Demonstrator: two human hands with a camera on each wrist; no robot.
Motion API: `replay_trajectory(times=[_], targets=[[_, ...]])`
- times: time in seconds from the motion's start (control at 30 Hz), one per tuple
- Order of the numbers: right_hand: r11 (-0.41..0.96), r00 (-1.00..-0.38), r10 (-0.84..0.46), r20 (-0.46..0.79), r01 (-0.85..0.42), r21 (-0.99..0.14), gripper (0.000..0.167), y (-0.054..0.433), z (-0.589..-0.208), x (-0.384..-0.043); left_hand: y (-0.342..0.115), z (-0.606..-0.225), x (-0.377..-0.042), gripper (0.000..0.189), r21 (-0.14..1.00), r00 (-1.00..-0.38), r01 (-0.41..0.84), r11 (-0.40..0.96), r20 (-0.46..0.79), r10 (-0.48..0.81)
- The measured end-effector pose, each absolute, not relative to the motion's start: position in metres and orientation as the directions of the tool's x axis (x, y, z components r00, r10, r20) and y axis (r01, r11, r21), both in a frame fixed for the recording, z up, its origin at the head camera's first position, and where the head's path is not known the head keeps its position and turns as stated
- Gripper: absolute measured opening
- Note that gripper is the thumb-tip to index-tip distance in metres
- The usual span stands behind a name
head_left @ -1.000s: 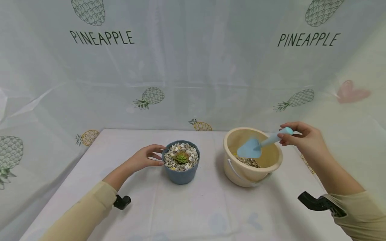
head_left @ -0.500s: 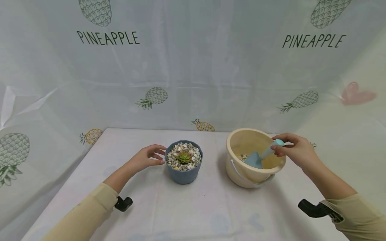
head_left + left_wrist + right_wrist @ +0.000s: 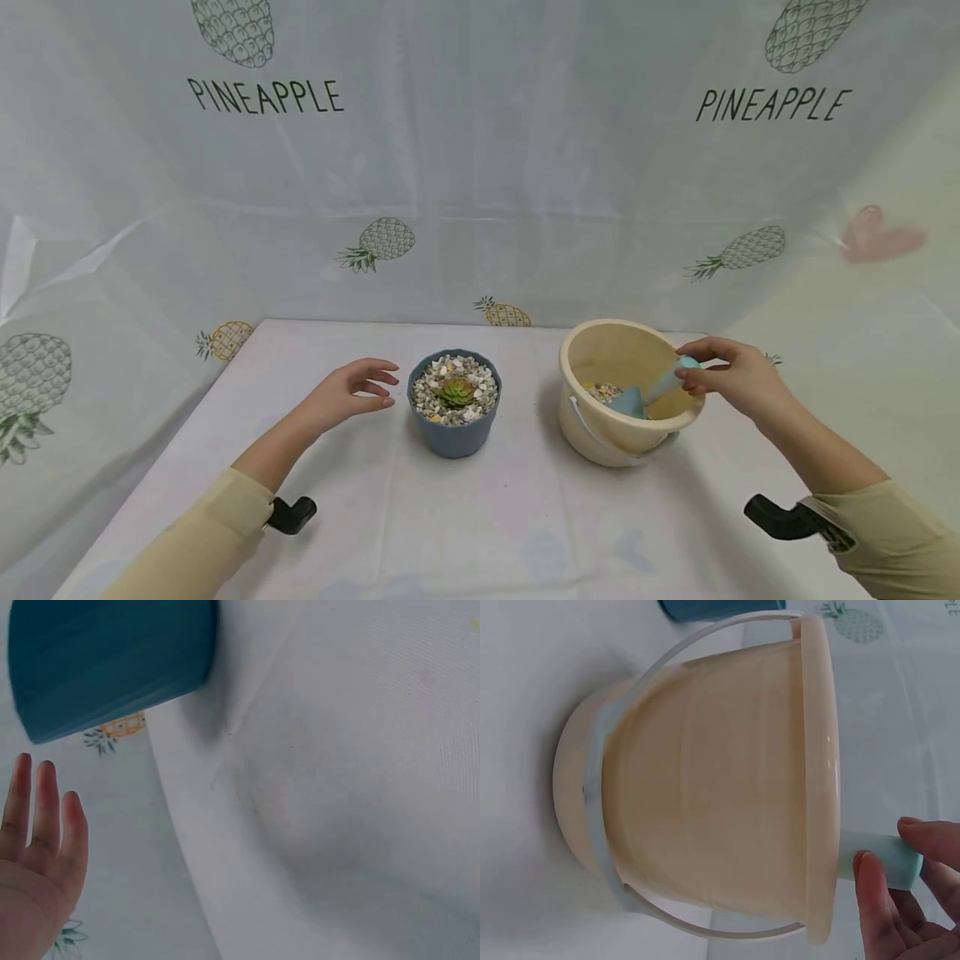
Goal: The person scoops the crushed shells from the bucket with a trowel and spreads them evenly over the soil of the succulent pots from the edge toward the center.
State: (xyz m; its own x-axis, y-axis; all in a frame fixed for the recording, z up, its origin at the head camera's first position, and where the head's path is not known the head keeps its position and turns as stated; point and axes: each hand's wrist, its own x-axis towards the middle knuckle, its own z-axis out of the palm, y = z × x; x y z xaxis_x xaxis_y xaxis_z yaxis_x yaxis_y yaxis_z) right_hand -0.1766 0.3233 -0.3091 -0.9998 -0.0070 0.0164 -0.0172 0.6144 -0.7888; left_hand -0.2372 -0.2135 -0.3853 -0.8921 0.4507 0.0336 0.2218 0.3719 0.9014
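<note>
A blue pot point(image 3: 454, 437) stands mid-table, filled with pale gravel around a green succulent point(image 3: 456, 392). Just left of it, my left hand point(image 3: 347, 395) hovers apart from the pot, fingers extended and holding nothing; the left wrist view shows a gap between the fingertips point(image 3: 46, 769) and the pot point(image 3: 112, 660). To the right is a cream bucket point(image 3: 600, 433) with some gravel point(image 3: 602, 392) inside. My right hand point(image 3: 738, 379) pinches the handle end of a light blue trowel point(image 3: 663, 387), whose blade is down inside the bucket. In the right wrist view the bucket wall point(image 3: 720, 780) hides the blade.
A white bucket handle point(image 3: 600, 429) hangs down the bucket's front. The table point(image 3: 450, 525) has a white cloth, and a pineapple-print sheet point(image 3: 480, 167) hangs behind it. Black wrist mounts point(image 3: 292, 515) sit under both sleeves.
My right hand has lowered the trowel from above the rim into the bucket. My left hand has drawn back leftward from the pot's rim. The pot and bucket stay in place.
</note>
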Motion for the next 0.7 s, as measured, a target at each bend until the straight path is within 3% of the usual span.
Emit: replay_trajectory(times=[0.5, 0.7], targets=[[0.639, -0.999, -0.006, 0.036, -0.032, -0.768, 0.050, 0.336, -0.304, -0.161, -0.239, -0.356, -0.212, 0.056, 0.883, -0.936, 0.222, 0.414, 0.074, 0.343], [0.712, -0.998, 0.034, 0.060, -0.018, -0.702, 0.047, 0.344, -0.300, -0.152, -0.245, -0.346, -0.203, 0.056, 0.879, -0.943, 0.245, 0.409, 0.119, 0.310]])
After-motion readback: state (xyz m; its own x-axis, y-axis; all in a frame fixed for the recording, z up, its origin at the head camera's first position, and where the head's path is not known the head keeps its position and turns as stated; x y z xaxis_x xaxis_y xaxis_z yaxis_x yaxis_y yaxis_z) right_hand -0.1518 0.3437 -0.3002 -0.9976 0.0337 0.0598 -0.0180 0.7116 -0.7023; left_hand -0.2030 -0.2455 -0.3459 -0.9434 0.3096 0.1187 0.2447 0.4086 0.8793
